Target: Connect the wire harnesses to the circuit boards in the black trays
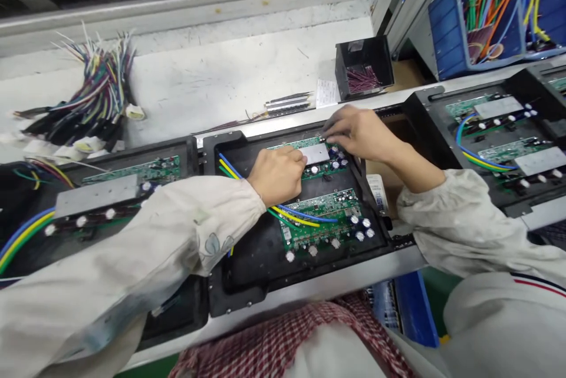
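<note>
Two green circuit boards lie in a black tray in front of me. My left hand is closed in a fist over the left part of the far circuit board, against its grey metal plate. What its fingers hold is hidden. At that board's far right corner, my right hand has thumb and fingers bent together on something too small to make out. Blue, yellow and green wires pass under my left wrist and end over the near circuit board, which carries several round capacitors.
Similar trays with boards stand left and right. A wire harness bundle lies on the white bench. Behind are a black bin of dark red wires and a blue bin of coloured wires. A blue crate sits below.
</note>
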The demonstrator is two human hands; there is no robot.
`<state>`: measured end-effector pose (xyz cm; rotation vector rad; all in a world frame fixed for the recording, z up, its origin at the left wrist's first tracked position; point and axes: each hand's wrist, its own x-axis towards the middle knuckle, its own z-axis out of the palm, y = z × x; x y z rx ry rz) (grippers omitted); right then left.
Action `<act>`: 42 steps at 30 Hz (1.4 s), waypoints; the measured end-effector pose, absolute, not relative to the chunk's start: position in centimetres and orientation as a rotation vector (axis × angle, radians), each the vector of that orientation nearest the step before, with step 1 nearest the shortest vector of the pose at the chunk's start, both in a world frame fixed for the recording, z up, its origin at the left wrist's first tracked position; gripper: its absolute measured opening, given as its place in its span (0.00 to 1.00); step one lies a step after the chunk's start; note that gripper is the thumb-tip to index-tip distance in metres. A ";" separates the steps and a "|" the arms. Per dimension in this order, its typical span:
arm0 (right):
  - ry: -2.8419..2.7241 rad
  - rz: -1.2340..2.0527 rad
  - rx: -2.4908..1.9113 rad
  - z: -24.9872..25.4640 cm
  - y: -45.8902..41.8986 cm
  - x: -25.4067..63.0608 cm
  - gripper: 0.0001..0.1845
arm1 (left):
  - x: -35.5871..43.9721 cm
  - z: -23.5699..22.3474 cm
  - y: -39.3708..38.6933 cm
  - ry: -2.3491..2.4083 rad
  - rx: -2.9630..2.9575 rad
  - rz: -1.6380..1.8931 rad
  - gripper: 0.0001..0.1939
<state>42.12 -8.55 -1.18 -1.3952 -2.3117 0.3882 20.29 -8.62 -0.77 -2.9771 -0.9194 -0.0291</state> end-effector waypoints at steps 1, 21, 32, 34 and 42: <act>-2.300 0.359 -1.438 -1.3 -8.1 42.4 0.08 | 20.4 -0.6 -8.7 -0.939 -2.975 -0.019 0.15; -0.740 1.009 -1.632 -3.7 -12.5 44.2 0.16 | 22.9 0.2 -10.0 -1.043 -2.909 0.161 0.16; 0.007 2.011 -1.103 -7.1 -13.1 41.7 0.35 | 23.0 -0.4 -10.0 -0.906 -2.911 0.070 0.18; 0.007 1.992 -1.122 -7.1 -13.3 41.8 0.35 | 22.9 -0.3 -9.9 -0.909 -2.907 0.074 0.18; -0.026 1.971 -1.149 -7.2 -13.3 41.7 0.36 | 22.8 -0.9 -9.8 -0.874 -2.875 -0.005 0.17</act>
